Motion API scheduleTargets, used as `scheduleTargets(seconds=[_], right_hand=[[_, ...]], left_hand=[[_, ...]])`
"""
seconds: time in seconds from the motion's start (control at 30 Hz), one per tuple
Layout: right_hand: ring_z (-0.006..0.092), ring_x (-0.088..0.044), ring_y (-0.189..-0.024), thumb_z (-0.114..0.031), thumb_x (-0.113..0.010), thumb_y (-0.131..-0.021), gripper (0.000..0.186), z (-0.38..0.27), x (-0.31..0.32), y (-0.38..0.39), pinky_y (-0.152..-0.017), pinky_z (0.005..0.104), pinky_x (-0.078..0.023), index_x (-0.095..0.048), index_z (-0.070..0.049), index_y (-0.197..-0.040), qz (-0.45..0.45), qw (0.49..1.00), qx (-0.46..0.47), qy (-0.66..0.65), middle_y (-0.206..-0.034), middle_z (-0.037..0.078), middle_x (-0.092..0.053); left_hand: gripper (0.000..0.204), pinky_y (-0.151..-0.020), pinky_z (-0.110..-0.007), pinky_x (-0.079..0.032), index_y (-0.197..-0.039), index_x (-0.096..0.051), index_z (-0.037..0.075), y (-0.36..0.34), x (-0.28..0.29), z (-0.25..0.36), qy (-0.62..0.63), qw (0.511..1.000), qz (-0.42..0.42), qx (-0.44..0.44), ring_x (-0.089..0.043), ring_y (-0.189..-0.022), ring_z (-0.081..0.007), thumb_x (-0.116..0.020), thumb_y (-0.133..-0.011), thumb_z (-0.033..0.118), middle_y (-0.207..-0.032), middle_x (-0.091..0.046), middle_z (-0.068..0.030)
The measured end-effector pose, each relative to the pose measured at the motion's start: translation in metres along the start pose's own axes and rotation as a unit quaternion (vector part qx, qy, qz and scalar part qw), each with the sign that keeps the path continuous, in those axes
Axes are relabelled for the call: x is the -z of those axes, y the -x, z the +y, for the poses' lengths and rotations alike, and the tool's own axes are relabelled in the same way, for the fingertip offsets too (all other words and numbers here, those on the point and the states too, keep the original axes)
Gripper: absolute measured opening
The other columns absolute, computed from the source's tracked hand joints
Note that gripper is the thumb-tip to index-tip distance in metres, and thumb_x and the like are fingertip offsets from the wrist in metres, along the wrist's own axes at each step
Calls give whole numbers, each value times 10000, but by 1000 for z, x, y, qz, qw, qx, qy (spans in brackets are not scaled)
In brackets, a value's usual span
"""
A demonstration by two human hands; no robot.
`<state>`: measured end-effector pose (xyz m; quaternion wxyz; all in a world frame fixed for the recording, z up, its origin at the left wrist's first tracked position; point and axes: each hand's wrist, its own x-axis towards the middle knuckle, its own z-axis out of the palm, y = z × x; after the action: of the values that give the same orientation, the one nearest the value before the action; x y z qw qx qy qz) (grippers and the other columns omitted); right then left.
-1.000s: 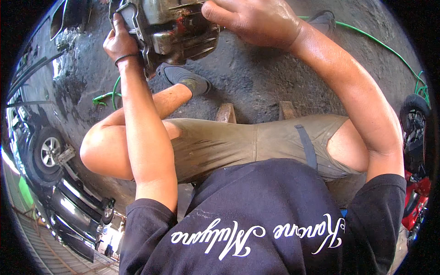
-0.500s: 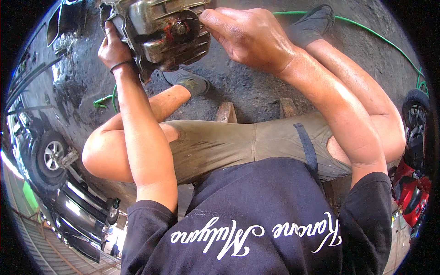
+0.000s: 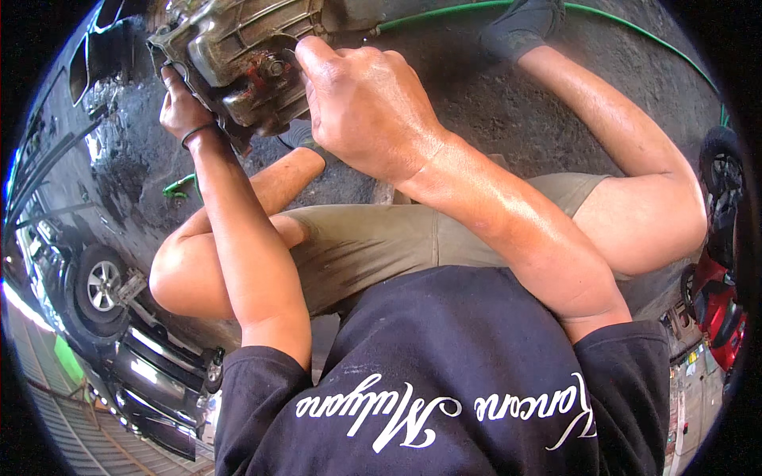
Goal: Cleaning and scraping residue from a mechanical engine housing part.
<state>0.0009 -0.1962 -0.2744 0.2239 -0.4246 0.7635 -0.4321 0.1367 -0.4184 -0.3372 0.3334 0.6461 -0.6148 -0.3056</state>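
Left hand (image 3: pixel 186 109) clasped the left edge of a grimy metal casing (image 3: pixel 230 59), ahead of the left knee (image 3: pixel 176 274), thumb along the rim; the oily-looking surface could slip if that clasp loosened or the right hand (image 3: pixel 369 111) pushed unevenly. The left forearm (image 3: pixel 238 206) reached forward. The right hand was curled at the casing's right side, back upward, wrist slanting in from the right, fingertips hidden, so whether it held anything was unclear
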Motion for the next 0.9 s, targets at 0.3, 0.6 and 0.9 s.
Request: scheduleTargets(seconds=[0.3,0.6,0.9], right_hand=[[423,-646,-663,-94,-579,-853,112,-13,2,12,-572,494,-514,-566,10,-893,4,998,-56,-8,-697,238,-639],[441,-627,-691,-105,-580,-860,109,-14,1,17,-610,507,-496,-559,0,-838,43,990,-124,-49,-699,241,-626],[437,-631,-696,-161,-575,-880,154,-4,1,-3,-628,507,-503,-602,-10,-889,81,995,-44,-33,-693,231,-631]], left_hand=[[502,-642,-320,-495,-936,-728,-63,6,4,-6,61,998,-5,24,-588,-671,-118,-627,-945,429,-785,-708,-62],[573,-659,-345,-492,-907,-722,-79,16,10,-7,-16,999,27,39,-583,-665,-149,-634,-924,487,-778,-708,-82],[693,-706,-394,-493,-888,-703,-118,-6,14,-31,-134,989,19,-59,-630,-695,-247,-582,-921,564,-783,-719,-140]])
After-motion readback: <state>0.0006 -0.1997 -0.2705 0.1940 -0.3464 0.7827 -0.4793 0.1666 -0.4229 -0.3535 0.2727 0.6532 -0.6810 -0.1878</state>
